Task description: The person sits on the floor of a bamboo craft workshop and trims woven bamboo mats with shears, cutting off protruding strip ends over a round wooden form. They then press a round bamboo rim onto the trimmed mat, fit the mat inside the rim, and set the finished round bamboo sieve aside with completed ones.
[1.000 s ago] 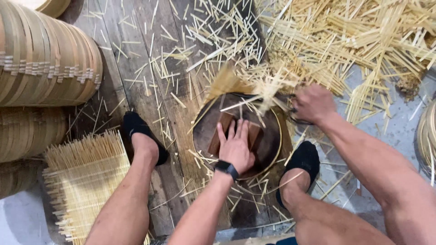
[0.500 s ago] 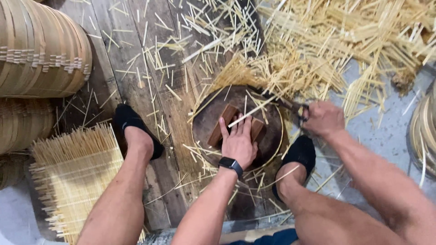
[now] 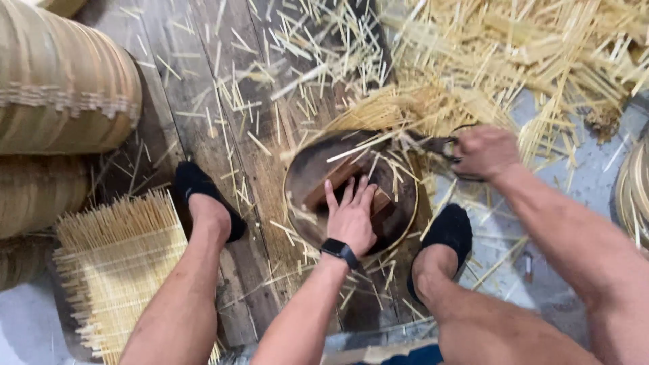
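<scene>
- The left hand (image 3: pixel 351 220) is lying flat, with the fingers spread, on a small brown wooden block (image 3: pixel 338 186); it is pressing the block down, not gripping it, probably so that it is not shifting.
- The block is sitting inside a round bamboo hoop (image 3: pixel 292 209) on the wooden floor (image 3: pixel 196 81), near the middle of the floor and between the two feet in black shoes.
- The right hand (image 3: pixel 483 152) is closed around the dark handle of a tool (image 3: pixel 439 144) at the right rim of the hoop; the tool is looking like shears or a knife, but I cannot tell which.
- Thin bamboo sticks (image 3: pixel 514 61) are lying in a thick heap toward the far right corner of the floor, and some are crossing over the hoop.
- Stacked round bamboo baskets (image 3: pixel 61 88) are standing along the left edge, and a flat bundle of sticks (image 3: pixel 115 263) is lying at the near left.
- Open room is small: the feet are closing both sides of the hoop, and only the far planks are partly free.
</scene>
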